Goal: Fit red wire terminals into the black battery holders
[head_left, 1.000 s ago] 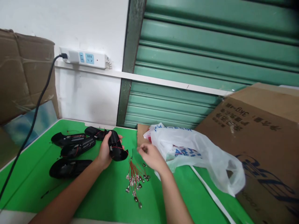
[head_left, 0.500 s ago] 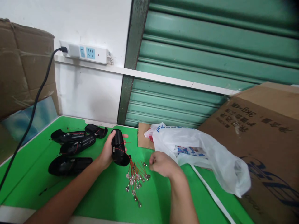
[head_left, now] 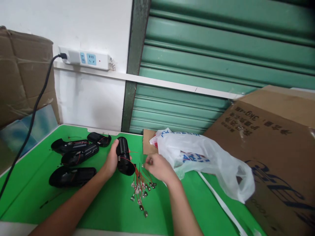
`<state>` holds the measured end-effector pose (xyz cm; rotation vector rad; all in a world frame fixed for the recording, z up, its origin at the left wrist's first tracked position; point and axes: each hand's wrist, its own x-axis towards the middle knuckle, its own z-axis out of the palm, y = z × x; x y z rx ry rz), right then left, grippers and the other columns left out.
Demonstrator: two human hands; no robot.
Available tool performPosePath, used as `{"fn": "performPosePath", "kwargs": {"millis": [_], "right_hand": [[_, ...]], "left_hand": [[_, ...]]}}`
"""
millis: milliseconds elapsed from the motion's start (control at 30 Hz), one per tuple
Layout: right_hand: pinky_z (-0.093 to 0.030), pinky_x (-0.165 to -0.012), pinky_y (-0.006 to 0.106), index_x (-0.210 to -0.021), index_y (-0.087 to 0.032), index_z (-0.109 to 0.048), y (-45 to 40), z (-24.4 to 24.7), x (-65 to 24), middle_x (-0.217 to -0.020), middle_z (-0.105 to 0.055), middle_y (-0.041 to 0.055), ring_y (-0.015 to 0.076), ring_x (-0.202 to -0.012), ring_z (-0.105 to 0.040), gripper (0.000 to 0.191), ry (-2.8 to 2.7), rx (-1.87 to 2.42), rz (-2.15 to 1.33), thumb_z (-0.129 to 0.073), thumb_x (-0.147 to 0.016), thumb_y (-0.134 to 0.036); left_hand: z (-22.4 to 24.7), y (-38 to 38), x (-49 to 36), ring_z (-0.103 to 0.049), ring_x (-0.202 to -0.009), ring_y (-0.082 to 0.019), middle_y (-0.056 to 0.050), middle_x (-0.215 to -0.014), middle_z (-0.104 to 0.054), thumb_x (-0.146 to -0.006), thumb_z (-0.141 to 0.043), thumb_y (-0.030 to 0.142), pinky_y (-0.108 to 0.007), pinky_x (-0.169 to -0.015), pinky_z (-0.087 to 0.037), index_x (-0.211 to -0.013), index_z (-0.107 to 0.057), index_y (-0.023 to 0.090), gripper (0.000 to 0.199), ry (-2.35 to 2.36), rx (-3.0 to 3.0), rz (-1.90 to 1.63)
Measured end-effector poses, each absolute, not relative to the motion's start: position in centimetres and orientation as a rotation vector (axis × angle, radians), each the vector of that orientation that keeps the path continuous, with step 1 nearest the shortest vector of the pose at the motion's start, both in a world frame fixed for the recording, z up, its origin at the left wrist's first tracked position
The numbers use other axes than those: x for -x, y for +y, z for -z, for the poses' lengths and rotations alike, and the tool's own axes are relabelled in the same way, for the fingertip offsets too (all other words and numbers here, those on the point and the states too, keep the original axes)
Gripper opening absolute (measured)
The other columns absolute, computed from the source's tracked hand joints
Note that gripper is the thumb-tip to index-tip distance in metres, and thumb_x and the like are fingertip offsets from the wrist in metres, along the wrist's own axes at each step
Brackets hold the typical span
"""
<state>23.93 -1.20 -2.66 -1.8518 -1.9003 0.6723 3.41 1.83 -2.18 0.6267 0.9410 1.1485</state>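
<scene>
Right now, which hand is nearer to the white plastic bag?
Right: the right hand is by the left end of the bag; the left hand, farther left, holds a black casing.

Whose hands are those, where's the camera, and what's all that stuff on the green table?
There's no robot here, just a person with bare hands. The camera sits on their head, looking forward and down, so you see what they would see.

The left hand holds a black shell with thin red wires on it. The right hand seems to pinch a small metal piece.

Four more shells lie on the left of the green table. Between the arms is a bunch of red wires with little metal bits at the ends. To the right lies a white plastic bag.
</scene>
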Motion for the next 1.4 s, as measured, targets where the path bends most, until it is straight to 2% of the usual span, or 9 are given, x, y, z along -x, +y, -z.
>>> {"fn": "performPosePath", "kwargs": {"millis": [267, 333, 467, 600, 733, 833, 1067, 1233, 1400], "right_hand": [[-0.038, -0.057, 0.027, -0.099, -0.023, -0.067, -1.7, 0.7, -21.1, -0.076, -0.058, -0.0013, 0.0154, -0.064, -0.052, 0.027, -1.466, 1.094, -1.031, -0.060, -0.091, -0.048], [-0.039, -0.059, 0.027, -0.101, -0.023, -0.069, -2.2, 0.4, -20.6, -0.081, -0.062, -0.0001, 0.0159, -0.067, -0.054, 0.027, -1.473, 1.055, -1.043, -0.062, -0.091, -0.047], [-0.043, -0.068, 0.030, -0.086, -0.022, -0.073, -2.4, 0.3, -20.1, -0.083, -0.067, 0.0018, 0.0179, -0.077, -0.060, 0.017, -1.602, 1.070, -0.917, -0.064, -0.091, -0.036], [-0.042, -0.066, 0.030, -0.081, -0.022, -0.073, -2.1, 0.7, -20.2, -0.078, -0.066, 0.0011, 0.0171, -0.073, -0.060, 0.014, -1.634, 1.091, -0.883, -0.065, -0.088, -0.030], [-0.044, -0.070, 0.030, -0.082, -0.022, -0.073, -1.7, 1.3, -20.3, -0.078, -0.070, 0.0007, 0.0174, -0.075, -0.061, 0.015, -1.528, 1.032, -1.043, -0.070, -0.086, -0.036], [-0.045, -0.071, 0.030, -0.084, -0.022, -0.073, -1.4, 1.7, -20.3, -0.079, -0.071, 0.0010, 0.0172, -0.075, -0.062, 0.020, -1.404, 0.989, -1.156, -0.072, -0.084, -0.041], [-0.048, -0.063, 0.027, -0.088, -0.023, -0.066, -1.2, 2.0, -19.7, -0.082, -0.065, -0.0010, 0.0158, -0.073, -0.060, 0.026, -1.197, 0.925, -1.147, -0.080, -0.077, -0.042], [-0.051, -0.061, 0.026, -0.102, -0.025, -0.068, -1.2, 2.4, -19.1, -0.092, -0.061, 0.0001, 0.0177, -0.082, -0.058, 0.036, -1.179, 0.991, -1.080, -0.082, -0.072, -0.038], [-0.048, -0.053, 0.025, -0.086, -0.022, -0.070, -1.0, 2.3, -19.2, -0.085, -0.053, -0.0003, 0.0154, -0.071, -0.054, 0.025, -1.200, 0.996, -1.068, -0.078, -0.075, -0.043]], "left_hand": [[2.6, 1.4, -3.6, -0.069, -0.057, -0.021, -0.005, -0.072, -0.073, -0.080, -0.060, 0.073, -0.028, -0.050, -0.050, -0.106, -0.068, 0.013, 0.066, 0.961, -0.827, -1.209], [3.0, 1.1, -3.8, -0.067, -0.061, -0.020, -0.004, -0.076, -0.072, -0.081, -0.059, 0.075, -0.029, -0.055, -0.051, -0.103, -0.069, 0.015, 0.064, 1.005, -0.972, -1.232], [3.2, 0.6, -3.7, -0.064, -0.078, -0.022, -0.003, -0.082, -0.071, -0.092, -0.054, 0.067, -0.032, -0.076, -0.050, -0.096, -0.072, 0.019, 0.052, 1.048, -1.339, -1.287], [2.7, 0.3, -3.6, -0.063, -0.096, -0.024, -0.005, -0.099, -0.072, -0.097, -0.049, 0.064, -0.033, -0.090, -0.048, -0.118, -0.072, 0.020, 0.054, 1.030, -1.462, -1.318], [2.4, 0.0, -3.7, -0.066, -0.103, -0.025, -0.008, -0.116, -0.072, -0.098, -0.045, 0.065, -0.035, -0.090, -0.051, -0.148, -0.052, 0.023, 0.066, 0.864, -1.319, -1.309], [2.1, 0.1, -3.8, -0.069, -0.102, -0.026, -0.008, -0.115, -0.073, -0.097, -0.048, 0.062, -0.036, -0.090, -0.053, -0.155, -0.043, 0.025, 0.070, 0.773, -1.158, -1.311], [0.9, 0.4, -3.7, -0.072, -0.101, -0.029, -0.009, -0.111, -0.076, -0.097, -0.043, 0.041, -0.044, -0.091, -0.058, -0.148, -0.051, 0.015, 0.057, 0.636, -0.708, -1.028], [0.8, 0.3, -4.0, -0.069, -0.110, -0.027, -0.007, -0.120, -0.074, -0.094, -0.054, 0.034, -0.040, -0.097, -0.056, -0.141, -0.054, 0.017, 0.050, 0.673, -0.689, -1.084], [1.3, 0.2, -4.0, -0.067, -0.112, -0.027, -0.005, -0.124, -0.071, -0.086, -0.066, 0.034, -0.040, -0.099, -0.054, -0.128, -0.059, 0.022, 0.045, 0.641, -0.760, -1.071]]}}
